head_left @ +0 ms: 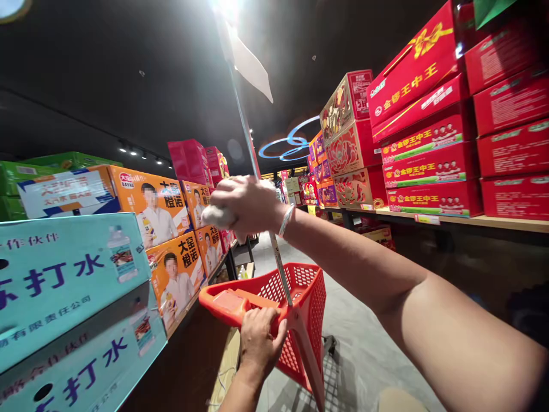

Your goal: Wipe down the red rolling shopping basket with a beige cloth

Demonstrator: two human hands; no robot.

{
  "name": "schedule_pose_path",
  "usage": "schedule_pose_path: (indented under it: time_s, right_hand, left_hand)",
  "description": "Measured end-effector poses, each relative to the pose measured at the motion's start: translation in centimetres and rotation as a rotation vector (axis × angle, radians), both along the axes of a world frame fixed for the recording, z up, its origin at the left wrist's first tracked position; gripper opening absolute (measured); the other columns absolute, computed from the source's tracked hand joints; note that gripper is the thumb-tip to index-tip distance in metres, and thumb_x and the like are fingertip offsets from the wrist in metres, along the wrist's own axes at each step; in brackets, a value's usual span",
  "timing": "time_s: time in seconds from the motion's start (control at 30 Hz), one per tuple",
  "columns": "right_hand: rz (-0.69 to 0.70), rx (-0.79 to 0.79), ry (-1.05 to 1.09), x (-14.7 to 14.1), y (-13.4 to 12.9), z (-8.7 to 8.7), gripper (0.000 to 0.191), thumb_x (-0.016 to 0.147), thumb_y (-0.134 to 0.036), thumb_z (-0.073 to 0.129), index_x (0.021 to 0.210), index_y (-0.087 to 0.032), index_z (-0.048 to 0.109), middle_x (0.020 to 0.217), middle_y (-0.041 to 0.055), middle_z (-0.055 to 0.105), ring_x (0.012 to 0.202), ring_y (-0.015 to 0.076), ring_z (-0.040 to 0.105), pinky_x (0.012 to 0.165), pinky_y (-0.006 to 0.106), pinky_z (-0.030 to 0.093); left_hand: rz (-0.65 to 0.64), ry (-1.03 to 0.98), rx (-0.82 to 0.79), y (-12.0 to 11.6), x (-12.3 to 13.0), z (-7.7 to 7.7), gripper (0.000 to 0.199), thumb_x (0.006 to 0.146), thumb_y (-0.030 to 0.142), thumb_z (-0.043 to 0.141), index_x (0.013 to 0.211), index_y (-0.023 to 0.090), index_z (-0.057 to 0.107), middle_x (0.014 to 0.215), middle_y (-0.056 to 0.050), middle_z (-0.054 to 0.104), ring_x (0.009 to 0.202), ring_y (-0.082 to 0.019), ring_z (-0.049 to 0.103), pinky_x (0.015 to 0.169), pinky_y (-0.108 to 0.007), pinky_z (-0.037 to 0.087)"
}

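**Fingers bunched on a white wad, others hooked over a red cart handle**

The right hand is raised and reaches across to the left, its back toward the camera. Its fingers are closed in around a crumpled white wad, which bulges out below them; whether it is cloth or paper I cannot tell. A metal pole runs behind this hand, and whether the fingers also grip it is hidden. The right arm slants up from the lower right corner, slightly bent at the elbow, with a pale wristband just behind the hand.

The left hand is lower, coming up from the bottom edge with its back up. Its fingers curl over the handle of a red shopping cart, the thumb at the right side, just beside the pole's foot. The pole tilts left as it rises to a white flag-like sheet.

Light-blue cartons and orange DAYAO cartons are stacked at left; red gift boxes fill the right shelf.
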State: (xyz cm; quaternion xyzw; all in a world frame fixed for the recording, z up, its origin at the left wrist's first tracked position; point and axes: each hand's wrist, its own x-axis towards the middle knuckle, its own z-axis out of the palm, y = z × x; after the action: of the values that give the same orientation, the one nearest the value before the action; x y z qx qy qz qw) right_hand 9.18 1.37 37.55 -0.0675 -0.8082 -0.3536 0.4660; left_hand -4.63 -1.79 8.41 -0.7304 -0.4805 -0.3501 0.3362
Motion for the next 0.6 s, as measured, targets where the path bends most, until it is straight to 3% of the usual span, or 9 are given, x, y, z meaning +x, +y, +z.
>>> schedule_pose_path:
  time_s: [0.1, 0.17, 0.3, 0.37, 0.43, 0.53, 0.6]
  right_hand:
    - [-0.027, 0.235, -0.132, 0.2, -1.0, -2.1, 0.020, 0.092, -0.025, 0.057, 0.105, -0.031, 0.070, 0.122, -0.0015, 0.066, 0.122, 0.0279, 0.056, 0.110, 0.057, 0.043]
    - [0.007, 0.313, -0.116, 0.5, 0.0, -2.1, 0.025, 0.098, -0.025, 0.050, 0.112, -0.032, 0.069, 0.131, -0.0024, 0.064, 0.131, 0.0273, 0.052, 0.116, 0.057, 0.037]
    - [0.157, 0.152, 0.183, 1.2, 4.6, -0.1, 0.031, 0.095, -0.036, 0.059, 0.125, -0.029, 0.063, 0.137, 0.0033, 0.058, 0.136, 0.0281, 0.048, 0.118, 0.054, 0.039]
    - [0.219, 0.015, 0.397, 1.4, 6.9, -0.4, 0.041, 0.092, -0.036, 0.062, 0.132, -0.026, 0.058, 0.141, 0.0076, 0.054, 0.138, 0.0288, 0.045, 0.119, 0.054, 0.040]
    - [0.273, -0.069, 0.473, 1.8, 8.6, -2.5, 0.043, 0.092, -0.034, 0.061, 0.134, -0.026, 0.056, 0.144, 0.0093, 0.050, 0.140, 0.0281, 0.043, 0.120, 0.054, 0.039]
    - [0.339, -0.108, 0.364, 2.6, 9.7, -7.3, 0.034, 0.094, -0.031, 0.059, 0.129, -0.028, 0.059, 0.145, 0.0088, 0.048, 0.139, 0.0253, 0.045, 0.119, 0.051, 0.041]
    - [0.376, -0.155, 0.313, 3.1, 10.0, -9.5, 0.030, 0.094, -0.033, 0.060, 0.123, -0.028, 0.061, 0.143, 0.0082, 0.050, 0.137, 0.0240, 0.047, 0.119, 0.050, 0.042]
  left_hand:
    - [0.002, -0.022, -0.007, -0.2, 0.2, -0.1, 0.011, 0.091, 0.032, 0.060, 0.086, 0.024, 0.066, 0.076, 0.000, 0.069, 0.073, -0.019, 0.064, 0.079, -0.035, 0.046]
    - [0.006, -0.046, -0.009, -0.3, 0.4, -0.2, 0.011, 0.091, 0.032, 0.060, 0.086, 0.024, 0.066, 0.077, 0.000, 0.069, 0.074, -0.019, 0.064, 0.081, -0.036, 0.046]
    - [0.007, -0.053, 0.003, -0.3, 0.6, -0.5, 0.012, 0.091, 0.033, 0.060, 0.085, 0.024, 0.066, 0.075, 0.000, 0.068, 0.073, -0.019, 0.064, 0.082, -0.036, 0.046]
    - [-0.003, -0.044, 0.004, -0.5, 0.6, -0.5, 0.012, 0.090, 0.033, 0.060, 0.086, 0.024, 0.067, 0.075, 0.000, 0.068, 0.074, -0.019, 0.064, 0.082, -0.036, 0.046]
    - [-0.008, -0.060, 0.002, -0.6, 0.5, -0.4, 0.012, 0.090, 0.033, 0.060, 0.086, 0.024, 0.067, 0.076, 0.000, 0.069, 0.075, -0.020, 0.065, 0.082, -0.036, 0.047]
    - [-0.023, -0.066, -0.005, -0.8, 0.1, -0.2, 0.012, 0.089, 0.033, 0.060, 0.085, 0.024, 0.067, 0.077, -0.001, 0.070, 0.074, -0.020, 0.065, 0.080, -0.036, 0.047]
    - [-0.037, -0.054, -0.002, -0.8, -0.2, -0.1, 0.012, 0.089, 0.033, 0.061, 0.084, 0.024, 0.067, 0.076, -0.001, 0.070, 0.073, -0.019, 0.064, 0.080, -0.035, 0.048]
